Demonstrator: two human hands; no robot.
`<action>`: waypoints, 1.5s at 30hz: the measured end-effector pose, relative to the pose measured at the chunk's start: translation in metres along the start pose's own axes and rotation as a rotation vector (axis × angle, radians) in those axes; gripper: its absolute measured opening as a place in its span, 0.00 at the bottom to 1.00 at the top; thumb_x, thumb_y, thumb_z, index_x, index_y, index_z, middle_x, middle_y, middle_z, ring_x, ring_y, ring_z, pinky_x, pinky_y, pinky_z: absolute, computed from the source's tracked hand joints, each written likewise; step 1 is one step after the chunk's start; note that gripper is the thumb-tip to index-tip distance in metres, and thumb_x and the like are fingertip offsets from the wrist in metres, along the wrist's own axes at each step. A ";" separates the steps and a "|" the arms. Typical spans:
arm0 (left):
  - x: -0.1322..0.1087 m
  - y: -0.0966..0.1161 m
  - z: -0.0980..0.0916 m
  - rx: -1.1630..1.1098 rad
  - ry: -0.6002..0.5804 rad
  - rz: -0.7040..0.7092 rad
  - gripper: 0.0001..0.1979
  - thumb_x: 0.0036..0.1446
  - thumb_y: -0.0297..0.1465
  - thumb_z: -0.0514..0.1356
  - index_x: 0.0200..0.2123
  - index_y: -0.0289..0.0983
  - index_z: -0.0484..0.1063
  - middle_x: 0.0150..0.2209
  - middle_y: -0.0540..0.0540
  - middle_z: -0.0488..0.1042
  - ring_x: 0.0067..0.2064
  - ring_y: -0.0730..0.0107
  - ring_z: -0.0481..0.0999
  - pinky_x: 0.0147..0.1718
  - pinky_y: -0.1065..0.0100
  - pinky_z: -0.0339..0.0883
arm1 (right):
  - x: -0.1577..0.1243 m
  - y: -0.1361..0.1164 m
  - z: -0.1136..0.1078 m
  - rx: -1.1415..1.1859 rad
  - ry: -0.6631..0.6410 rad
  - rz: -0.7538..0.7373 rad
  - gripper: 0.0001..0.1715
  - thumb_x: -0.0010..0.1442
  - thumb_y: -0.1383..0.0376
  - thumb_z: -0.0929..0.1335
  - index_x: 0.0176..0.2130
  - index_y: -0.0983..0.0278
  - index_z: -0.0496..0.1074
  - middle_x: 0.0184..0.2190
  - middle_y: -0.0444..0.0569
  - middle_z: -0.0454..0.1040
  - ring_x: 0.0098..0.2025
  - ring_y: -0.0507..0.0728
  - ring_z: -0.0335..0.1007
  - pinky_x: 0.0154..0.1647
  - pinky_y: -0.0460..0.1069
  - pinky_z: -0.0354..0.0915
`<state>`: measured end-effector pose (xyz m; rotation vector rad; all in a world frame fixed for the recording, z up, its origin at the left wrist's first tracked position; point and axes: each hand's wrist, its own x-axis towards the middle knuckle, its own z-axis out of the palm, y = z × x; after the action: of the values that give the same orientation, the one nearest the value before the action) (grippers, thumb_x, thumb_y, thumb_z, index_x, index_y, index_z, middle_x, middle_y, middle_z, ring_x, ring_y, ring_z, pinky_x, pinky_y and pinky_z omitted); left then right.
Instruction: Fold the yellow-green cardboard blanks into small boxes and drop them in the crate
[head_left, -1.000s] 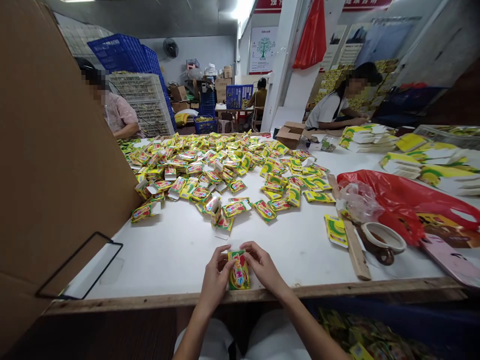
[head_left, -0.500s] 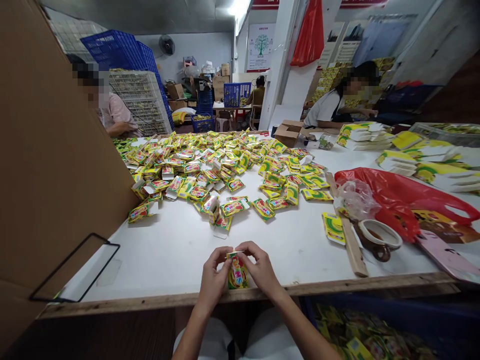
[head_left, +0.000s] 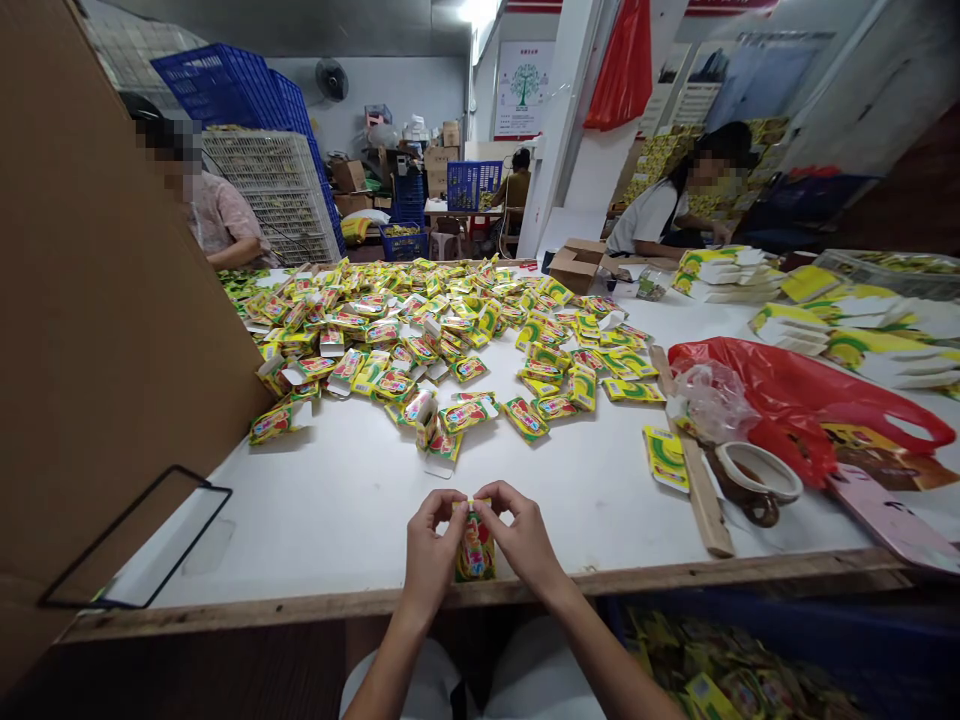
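- vs 1 s ago: L hand [head_left: 433, 545] & R hand [head_left: 523, 538] tips closer tog. at far end of yellow/green box [head_left: 475, 552]
- both pinch that end; flap prob. under fingers
- box btwn hands, by near table edge [head_left: 300, 606]; long axis pts away from wearer

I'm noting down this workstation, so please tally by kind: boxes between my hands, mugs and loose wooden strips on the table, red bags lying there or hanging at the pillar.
Box between your left hand and right hand: 1
Mug: 1
Wooden strip: 1
Red bags: 2
Total: 5
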<state>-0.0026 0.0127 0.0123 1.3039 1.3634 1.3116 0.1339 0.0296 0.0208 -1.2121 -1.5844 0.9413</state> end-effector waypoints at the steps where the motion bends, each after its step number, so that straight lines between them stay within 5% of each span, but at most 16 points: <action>1: -0.001 0.000 0.000 -0.004 -0.012 0.003 0.09 0.56 0.36 0.57 0.33 0.35 0.71 0.31 0.46 0.73 0.34 0.68 0.72 0.36 0.69 0.66 | -0.001 0.001 -0.001 0.017 -0.003 0.001 0.09 0.59 0.62 0.66 0.31 0.64 0.72 0.26 0.45 0.72 0.29 0.54 0.67 0.33 0.47 0.63; 11: -0.012 -0.008 -0.009 -0.019 -0.165 0.022 0.12 0.57 0.34 0.57 0.44 0.39 0.72 0.42 0.44 0.74 0.42 0.65 0.74 0.42 0.65 0.68 | -0.015 0.008 -0.001 0.086 0.001 0.007 0.09 0.59 0.61 0.65 0.33 0.63 0.72 0.32 0.48 0.75 0.38 0.57 0.71 0.40 0.49 0.66; 13: -0.013 -0.012 -0.013 -0.015 -0.183 -0.030 0.16 0.57 0.35 0.57 0.49 0.40 0.69 0.44 0.43 0.73 0.42 0.66 0.74 0.43 0.64 0.68 | -0.023 0.007 -0.032 -0.023 0.077 0.041 0.12 0.60 0.58 0.63 0.34 0.62 0.72 0.33 0.48 0.75 0.38 0.58 0.71 0.40 0.50 0.66; 16: -0.013 -0.019 -0.020 0.011 -0.153 -0.077 0.15 0.58 0.36 0.56 0.48 0.39 0.67 0.43 0.43 0.73 0.41 0.67 0.74 0.43 0.64 0.67 | -0.045 0.013 -0.114 -0.345 0.195 0.176 0.16 0.58 0.54 0.62 0.33 0.60 0.73 0.34 0.50 0.75 0.38 0.61 0.71 0.40 0.53 0.65; 19: 0.003 -0.023 -0.025 0.056 -0.001 -0.037 0.16 0.58 0.36 0.56 0.48 0.39 0.63 0.46 0.42 0.70 0.43 0.67 0.72 0.42 0.64 0.67 | -0.068 0.023 -0.192 -0.680 0.229 0.276 0.16 0.49 0.51 0.65 0.28 0.60 0.74 0.32 0.53 0.76 0.37 0.66 0.71 0.43 0.59 0.64; 21: 0.027 -0.022 -0.025 0.114 0.153 0.032 0.20 0.56 0.37 0.58 0.50 0.39 0.58 0.49 0.41 0.66 0.45 0.65 0.71 0.42 0.63 0.67 | -0.075 0.026 -0.208 -0.729 0.227 0.289 0.17 0.48 0.50 0.66 0.28 0.60 0.74 0.33 0.53 0.76 0.39 0.67 0.71 0.43 0.60 0.64; 23: 0.059 -0.017 -0.022 0.217 0.264 0.106 0.28 0.52 0.38 0.61 0.53 0.39 0.54 0.52 0.38 0.64 0.47 0.62 0.69 0.41 0.62 0.67 | -0.071 0.024 -0.188 -0.642 0.183 0.279 0.17 0.52 0.51 0.65 0.31 0.60 0.74 0.34 0.53 0.76 0.39 0.64 0.72 0.42 0.57 0.66; 25: 0.091 -0.011 -0.021 0.349 0.334 0.167 0.34 0.49 0.38 0.63 0.55 0.37 0.53 0.51 0.37 0.64 0.48 0.58 0.69 0.42 0.60 0.66 | -0.058 0.017 -0.142 -0.494 0.095 0.240 0.16 0.56 0.53 0.63 0.33 0.61 0.73 0.34 0.51 0.76 0.38 0.61 0.72 0.39 0.53 0.67; 29: 0.116 0.001 -0.027 0.397 0.303 0.110 0.25 0.51 0.35 0.61 0.51 0.39 0.56 0.38 0.44 0.72 0.36 0.62 0.73 0.36 0.63 0.65 | -0.025 -0.002 -0.049 -0.242 -0.042 0.039 0.11 0.61 0.60 0.62 0.35 0.62 0.71 0.35 0.50 0.75 0.39 0.57 0.71 0.41 0.50 0.66; 35: 0.055 0.004 -0.047 0.019 0.075 0.104 0.21 0.55 0.35 0.59 0.46 0.42 0.49 0.34 0.49 0.72 0.35 0.69 0.72 0.34 0.69 0.66 | 0.003 -0.011 0.006 -0.021 0.011 -0.138 0.08 0.61 0.67 0.62 0.42 0.62 0.67 0.47 0.52 0.70 0.50 0.58 0.66 0.47 0.51 0.64; 39: 0.017 -0.002 -0.044 -0.063 -0.130 -0.029 0.16 0.57 0.35 0.57 0.44 0.42 0.52 0.39 0.47 0.72 0.37 0.69 0.72 0.32 0.71 0.68 | -0.001 0.001 0.024 0.154 -0.028 -0.069 0.13 0.61 0.68 0.63 0.47 0.60 0.62 0.44 0.49 0.71 0.44 0.55 0.70 0.45 0.49 0.66; 45: 0.003 -0.013 -0.040 -0.081 -0.215 -0.103 0.14 0.58 0.35 0.56 0.46 0.42 0.57 0.39 0.48 0.72 0.39 0.69 0.73 0.33 0.71 0.68 | -0.010 0.016 0.028 0.190 -0.081 0.050 0.13 0.61 0.68 0.63 0.47 0.61 0.64 0.38 0.47 0.73 0.39 0.54 0.70 0.42 0.48 0.66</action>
<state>-0.0436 0.0112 0.0042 1.2634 1.2000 1.1108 0.1131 0.0224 -0.0046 -1.0970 -1.4955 1.1583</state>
